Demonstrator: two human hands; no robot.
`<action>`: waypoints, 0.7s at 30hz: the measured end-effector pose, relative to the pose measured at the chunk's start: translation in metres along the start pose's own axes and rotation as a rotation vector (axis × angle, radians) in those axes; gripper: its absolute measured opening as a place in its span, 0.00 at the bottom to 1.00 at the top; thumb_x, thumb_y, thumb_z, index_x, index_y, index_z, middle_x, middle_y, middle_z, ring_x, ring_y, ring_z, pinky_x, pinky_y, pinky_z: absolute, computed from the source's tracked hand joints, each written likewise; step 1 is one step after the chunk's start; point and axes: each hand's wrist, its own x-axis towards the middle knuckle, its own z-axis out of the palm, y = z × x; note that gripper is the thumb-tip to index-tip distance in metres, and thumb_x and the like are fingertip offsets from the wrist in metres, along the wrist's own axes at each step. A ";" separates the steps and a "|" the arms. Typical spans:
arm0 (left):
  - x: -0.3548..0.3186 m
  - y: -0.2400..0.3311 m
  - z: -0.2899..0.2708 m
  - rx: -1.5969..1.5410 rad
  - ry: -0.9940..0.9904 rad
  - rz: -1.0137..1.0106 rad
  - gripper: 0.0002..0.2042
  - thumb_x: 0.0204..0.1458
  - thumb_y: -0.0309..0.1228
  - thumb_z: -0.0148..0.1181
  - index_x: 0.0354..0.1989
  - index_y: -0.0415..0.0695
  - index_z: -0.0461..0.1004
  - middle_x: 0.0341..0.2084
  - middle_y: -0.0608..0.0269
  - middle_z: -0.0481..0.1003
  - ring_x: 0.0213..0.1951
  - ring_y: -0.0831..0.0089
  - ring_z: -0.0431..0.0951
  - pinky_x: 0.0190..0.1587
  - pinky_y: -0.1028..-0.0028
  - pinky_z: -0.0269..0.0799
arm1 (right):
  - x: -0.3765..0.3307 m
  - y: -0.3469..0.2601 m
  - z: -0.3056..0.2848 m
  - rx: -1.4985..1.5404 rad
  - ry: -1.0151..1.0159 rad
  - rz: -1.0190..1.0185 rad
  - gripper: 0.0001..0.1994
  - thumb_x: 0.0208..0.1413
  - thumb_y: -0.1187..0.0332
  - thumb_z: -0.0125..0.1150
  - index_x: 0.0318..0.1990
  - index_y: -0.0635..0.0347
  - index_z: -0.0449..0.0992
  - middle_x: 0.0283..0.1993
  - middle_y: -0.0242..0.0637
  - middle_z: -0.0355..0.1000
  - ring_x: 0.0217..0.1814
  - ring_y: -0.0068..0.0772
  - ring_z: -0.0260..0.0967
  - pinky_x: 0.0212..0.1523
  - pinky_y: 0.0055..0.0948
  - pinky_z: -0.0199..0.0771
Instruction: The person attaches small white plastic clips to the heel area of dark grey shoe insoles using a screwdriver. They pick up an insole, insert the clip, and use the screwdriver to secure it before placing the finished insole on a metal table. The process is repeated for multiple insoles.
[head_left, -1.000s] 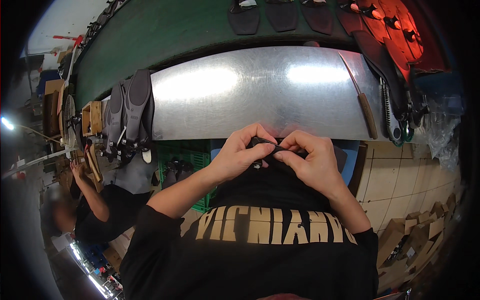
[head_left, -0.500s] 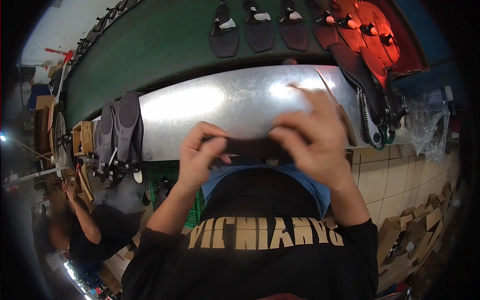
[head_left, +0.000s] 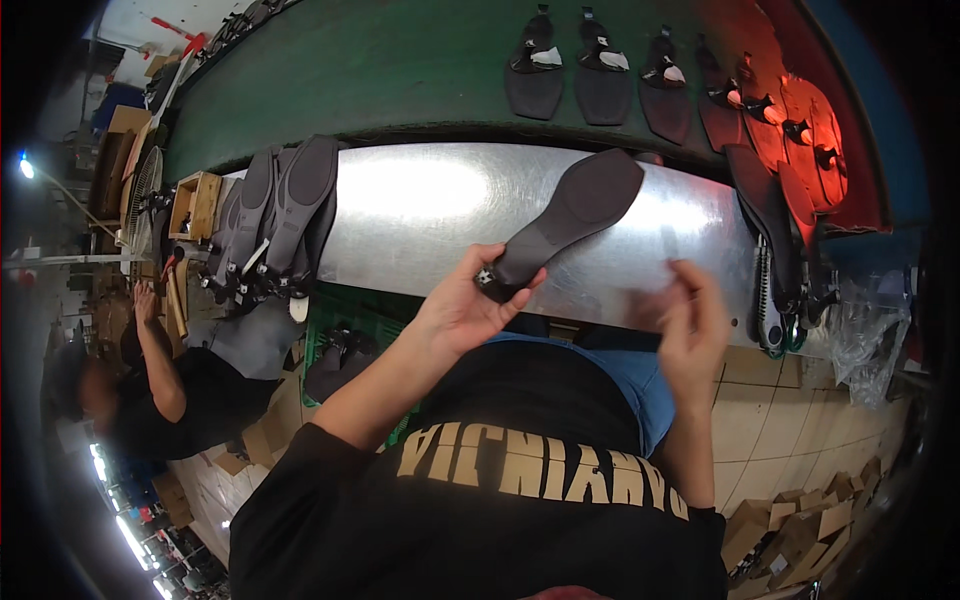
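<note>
Left hand [head_left: 462, 312]: we see it closed around the heel end of the shoe sole [head_left: 568, 216].
Right hand [head_left: 688, 322]: blurred; fingers part curled, we cannot tell any hold.
Shoe sole: dark, flat, raised above the metal table [head_left: 420, 215].

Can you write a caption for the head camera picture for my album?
Left hand holds a dark shoe sole above a shiny metal table.

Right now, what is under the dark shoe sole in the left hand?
The shiny metal table lies under the dark shoe sole. The left hand grips its heel end; the table part directly beneath is covered.
</note>
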 end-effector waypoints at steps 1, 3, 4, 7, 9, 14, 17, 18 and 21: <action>0.003 -0.003 0.001 -0.012 -0.040 -0.020 0.19 0.57 0.36 0.54 0.52 0.36 0.66 0.45 0.47 0.73 0.44 0.62 0.78 0.35 0.76 0.82 | -0.012 -0.012 0.011 0.220 -0.143 0.108 0.17 0.56 0.80 0.50 0.54 0.63 0.72 0.29 0.32 0.69 0.29 0.18 0.66 0.32 0.18 0.65; 0.013 -0.011 0.003 -0.038 -0.126 -0.063 0.17 0.57 0.36 0.55 0.49 0.38 0.69 0.43 0.50 0.74 0.43 0.63 0.78 0.34 0.77 0.82 | -0.022 -0.026 0.030 0.335 -0.341 0.189 0.22 0.56 0.80 0.50 0.60 0.63 0.67 0.25 0.31 0.69 0.28 0.17 0.67 0.32 0.17 0.64; 0.008 -0.015 0.020 0.003 -0.046 -0.025 0.15 0.55 0.38 0.58 0.45 0.40 0.72 0.39 0.54 0.77 0.41 0.65 0.79 0.27 0.79 0.78 | -0.025 -0.027 0.038 0.403 -0.355 0.245 0.25 0.56 0.80 0.50 0.63 0.62 0.63 0.24 0.31 0.69 0.27 0.18 0.66 0.31 0.17 0.64; 0.011 -0.024 0.029 0.007 0.004 -0.029 0.14 0.53 0.39 0.60 0.41 0.42 0.74 0.35 0.57 0.77 0.37 0.67 0.79 0.21 0.81 0.70 | -0.027 -0.027 0.042 0.466 -0.389 0.295 0.30 0.55 0.80 0.52 0.67 0.61 0.57 0.23 0.32 0.69 0.26 0.19 0.66 0.31 0.19 0.65; 0.011 -0.027 0.027 -0.009 -0.078 -0.077 0.13 0.53 0.39 0.61 0.40 0.43 0.73 0.32 0.59 0.77 0.31 0.70 0.77 0.20 0.80 0.66 | -0.026 -0.025 0.044 0.427 -0.397 0.288 0.29 0.55 0.80 0.52 0.66 0.62 0.59 0.23 0.34 0.69 0.25 0.20 0.67 0.31 0.21 0.66; 0.012 -0.031 0.023 0.051 -0.116 -0.047 0.12 0.51 0.39 0.62 0.37 0.45 0.73 0.28 0.62 0.75 0.26 0.73 0.76 0.20 0.79 0.64 | -0.028 -0.009 0.053 0.127 -0.213 -0.129 0.19 0.55 0.81 0.53 0.57 0.65 0.70 0.24 0.38 0.69 0.26 0.24 0.68 0.31 0.24 0.68; 0.012 -0.034 0.021 0.086 -0.060 -0.011 0.12 0.51 0.40 0.62 0.36 0.45 0.73 0.27 0.63 0.75 0.26 0.74 0.76 0.20 0.79 0.64 | -0.027 -0.012 0.054 0.164 -0.187 -0.117 0.14 0.58 0.79 0.52 0.51 0.67 0.72 0.26 0.36 0.69 0.26 0.23 0.67 0.30 0.24 0.67; 0.012 -0.034 0.021 0.080 -0.025 0.008 0.13 0.51 0.40 0.62 0.36 0.44 0.73 0.26 0.63 0.75 0.26 0.74 0.75 0.20 0.79 0.64 | -0.027 -0.014 0.054 0.214 -0.198 -0.059 0.13 0.59 0.79 0.51 0.50 0.67 0.73 0.26 0.36 0.69 0.26 0.23 0.66 0.29 0.23 0.66; 0.008 -0.033 0.029 0.207 0.006 0.084 0.14 0.54 0.43 0.58 0.33 0.42 0.73 0.24 0.61 0.75 0.23 0.71 0.75 0.18 0.79 0.64 | -0.027 -0.011 0.049 0.591 -0.274 0.344 0.11 0.63 0.74 0.49 0.49 0.67 0.73 0.26 0.33 0.69 0.24 0.19 0.64 0.24 0.19 0.63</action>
